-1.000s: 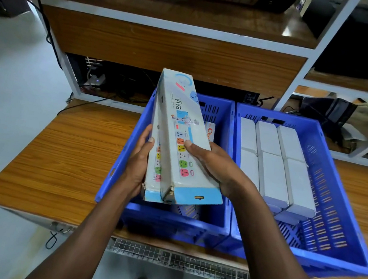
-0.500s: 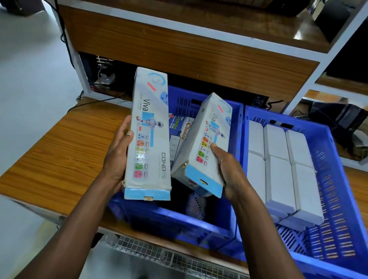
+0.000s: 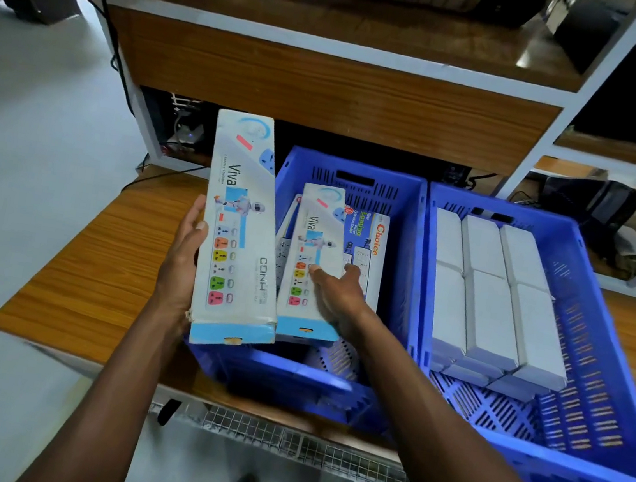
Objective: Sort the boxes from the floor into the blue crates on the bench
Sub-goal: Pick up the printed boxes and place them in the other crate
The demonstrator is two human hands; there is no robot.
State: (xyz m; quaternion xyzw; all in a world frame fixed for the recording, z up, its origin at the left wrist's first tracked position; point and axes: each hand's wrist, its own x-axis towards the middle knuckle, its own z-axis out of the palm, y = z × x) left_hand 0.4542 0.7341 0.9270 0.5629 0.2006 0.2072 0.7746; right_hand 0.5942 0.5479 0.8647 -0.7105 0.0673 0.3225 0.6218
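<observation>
white and light-blue long box [image 3: 241, 238] is gripped in the left hand [image 3: 181, 262], thumb on its front; right hand [image 3: 335, 292] lies flat-fingered on a second box [image 3: 315, 265] inside the left blue crate [image 3: 404, 253]; its near end looks blurry.

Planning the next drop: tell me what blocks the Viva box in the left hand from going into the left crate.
The second Viva box, under the right hand, lies in the left blue crate beside the held Viva box; a Choice box fills the right side.
</observation>
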